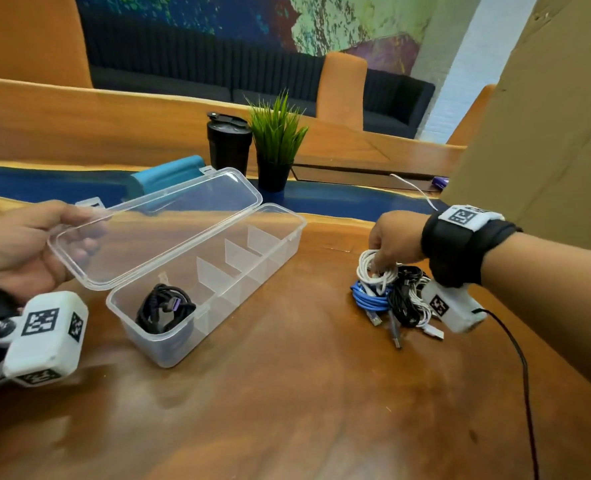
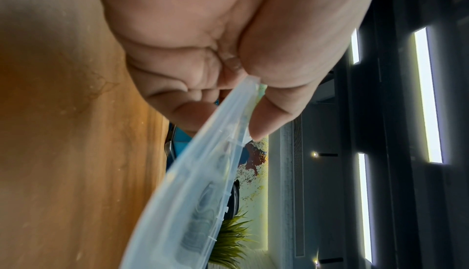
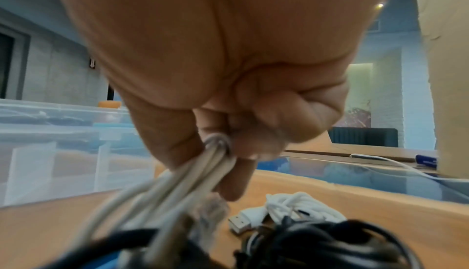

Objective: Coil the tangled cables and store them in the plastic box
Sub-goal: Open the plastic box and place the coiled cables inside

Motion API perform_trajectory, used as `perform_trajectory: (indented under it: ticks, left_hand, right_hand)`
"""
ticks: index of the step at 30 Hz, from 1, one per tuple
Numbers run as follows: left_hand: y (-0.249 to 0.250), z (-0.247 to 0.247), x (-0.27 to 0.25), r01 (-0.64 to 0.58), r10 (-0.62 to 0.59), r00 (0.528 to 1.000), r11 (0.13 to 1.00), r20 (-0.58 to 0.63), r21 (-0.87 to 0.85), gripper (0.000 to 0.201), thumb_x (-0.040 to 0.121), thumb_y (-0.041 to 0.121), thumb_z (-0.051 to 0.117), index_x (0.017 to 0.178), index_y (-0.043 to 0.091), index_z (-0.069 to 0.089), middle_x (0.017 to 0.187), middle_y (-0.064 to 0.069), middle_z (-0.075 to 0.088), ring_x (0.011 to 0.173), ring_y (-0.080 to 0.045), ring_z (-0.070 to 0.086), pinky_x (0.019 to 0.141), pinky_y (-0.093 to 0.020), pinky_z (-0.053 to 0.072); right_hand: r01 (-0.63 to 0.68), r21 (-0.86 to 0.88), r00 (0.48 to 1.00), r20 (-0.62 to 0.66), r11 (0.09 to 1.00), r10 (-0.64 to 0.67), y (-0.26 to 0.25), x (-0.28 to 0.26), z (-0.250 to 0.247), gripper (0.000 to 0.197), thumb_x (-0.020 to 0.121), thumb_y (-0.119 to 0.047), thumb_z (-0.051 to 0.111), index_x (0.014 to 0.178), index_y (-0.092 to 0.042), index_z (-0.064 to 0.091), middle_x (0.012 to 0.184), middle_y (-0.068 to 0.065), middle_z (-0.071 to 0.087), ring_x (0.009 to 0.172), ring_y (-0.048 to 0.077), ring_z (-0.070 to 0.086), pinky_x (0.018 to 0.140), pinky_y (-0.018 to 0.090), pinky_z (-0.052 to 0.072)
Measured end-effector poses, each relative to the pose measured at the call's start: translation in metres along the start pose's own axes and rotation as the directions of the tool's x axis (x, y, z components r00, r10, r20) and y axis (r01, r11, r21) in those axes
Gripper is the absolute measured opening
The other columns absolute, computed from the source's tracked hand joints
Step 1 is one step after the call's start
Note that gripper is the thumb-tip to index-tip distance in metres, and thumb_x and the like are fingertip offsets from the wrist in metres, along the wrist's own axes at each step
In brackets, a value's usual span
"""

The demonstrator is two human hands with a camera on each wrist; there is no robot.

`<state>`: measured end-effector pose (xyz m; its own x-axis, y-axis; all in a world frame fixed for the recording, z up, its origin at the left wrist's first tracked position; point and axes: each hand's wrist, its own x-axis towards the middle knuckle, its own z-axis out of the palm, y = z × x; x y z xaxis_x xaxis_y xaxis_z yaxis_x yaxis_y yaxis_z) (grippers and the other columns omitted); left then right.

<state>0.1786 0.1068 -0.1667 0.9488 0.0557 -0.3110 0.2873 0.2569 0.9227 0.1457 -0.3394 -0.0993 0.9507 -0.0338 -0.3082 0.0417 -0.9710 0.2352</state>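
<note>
A clear plastic box with dividers stands open on the wooden table. A coiled black cable lies in its nearest compartment. My left hand pinches the raised lid at its near edge; the left wrist view shows thumb and fingers on the lid. To the right lies a pile of cables: blue, black and white. My right hand grips a coiled white cable on top of the pile; the right wrist view shows its strands between thumb and fingers.
Behind the box stand a black tumbler, a potted plant and a teal object. A cardboard sheet rises at the right. A loose white cable lies at the back right. A thin black wire trails from my right wrist.
</note>
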Motion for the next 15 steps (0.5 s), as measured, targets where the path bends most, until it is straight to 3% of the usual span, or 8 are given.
perform_trajectory:
  ticks: [2, 4, 7, 10, 13, 15]
  left_hand:
    - [-0.001, 0.002, -0.006, 0.008, -0.01, 0.998, 1.0, 0.063, 0.022, 0.013, 0.077, 0.022, 0.066, 0.082, 0.011, 0.07, 0.061, 0.005, 0.067, 0.042, -0.004, 0.054, 0.037, -0.012, 0.044]
    - [-0.002, 0.001, -0.009, -0.014, 0.013, 0.999, 1.0, 0.05, 0.01, 0.015, 0.091, 0.017, 0.053, 0.086, 0.01, 0.065, 0.062, 0.003, 0.068, 0.043, -0.004, 0.054, 0.038, -0.011, 0.045]
    - [-0.002, 0.002, -0.012, -0.001, 0.0, 0.999, 1.0, 0.045, 0.008, 0.015, 0.096, 0.016, 0.049, 0.091, 0.01, 0.062, 0.064, 0.001, 0.069, 0.044, -0.005, 0.055, 0.039, -0.012, 0.046]
    - [-0.002, 0.001, -0.009, 0.016, -0.015, 0.999, 1.0, 0.038, -0.014, 0.012, 0.095, 0.017, 0.053, 0.094, 0.01, 0.063, 0.065, 0.001, 0.07, 0.044, -0.005, 0.056, 0.039, -0.012, 0.046]
    - [0.0, 0.002, -0.012, 0.017, -0.015, 0.998, 0.999, 0.057, -0.027, 0.013, 0.094, 0.017, 0.055, 0.101, 0.009, 0.062, 0.067, 0.001, 0.07, 0.045, -0.005, 0.056, 0.04, -0.014, 0.047]
    - [0.0, 0.002, -0.013, 0.016, -0.014, 0.998, 0.999, 0.069, -0.028, 0.014, 0.094, 0.017, 0.055, 0.104, 0.009, 0.061, 0.067, 0.001, 0.07, 0.046, -0.006, 0.056, 0.04, -0.014, 0.047]
  right_hand:
    - [0.003, 0.138, 0.999, -0.036, 0.99, 0.002, 0.005, 0.001, -0.006, 0.016, 0.081, -0.029, 0.075, 0.085, -0.013, 0.074, 0.08, 0.005, 0.071, 0.071, 0.019, 0.062, 0.061, 0.03, 0.048]
    - [0.007, 0.426, 1.0, -0.025, 0.905, 0.003, 0.011, 0.0, -0.019, 0.012, 0.083, -0.021, 0.074, 0.079, -0.01, 0.072, 0.065, 0.007, 0.065, 0.054, 0.015, 0.053, 0.049, 0.026, 0.043]
    - [0.081, 0.806, 0.995, -0.095, 0.586, -0.007, 0.009, -0.003, -0.044, 0.011, 0.086, -0.013, 0.07, 0.086, -0.002, 0.07, 0.061, 0.009, 0.058, 0.047, 0.012, 0.046, 0.043, 0.022, 0.037]
    - [0.19, 0.894, 0.981, -0.185, 0.406, -0.052, -0.016, -0.002, -0.064, 0.015, 0.089, -0.014, 0.068, 0.094, 0.001, 0.068, 0.071, 0.012, 0.06, 0.052, 0.012, 0.052, 0.044, 0.02, 0.047]
    - [0.275, 0.878, 0.961, -0.247, 0.393, -0.121, -0.059, 0.005, -0.072, 0.01, 0.09, -0.011, 0.066, 0.092, -0.002, 0.07, 0.071, 0.011, 0.065, 0.057, 0.014, 0.058, 0.053, 0.024, 0.054]
    - [0.324, 0.793, 0.945, -0.296, 0.516, -0.138, -0.089, 0.01, -0.072, 0.009, 0.09, -0.012, 0.066, 0.087, -0.006, 0.072, 0.069, 0.009, 0.068, 0.058, 0.016, 0.061, 0.057, 0.028, 0.056]
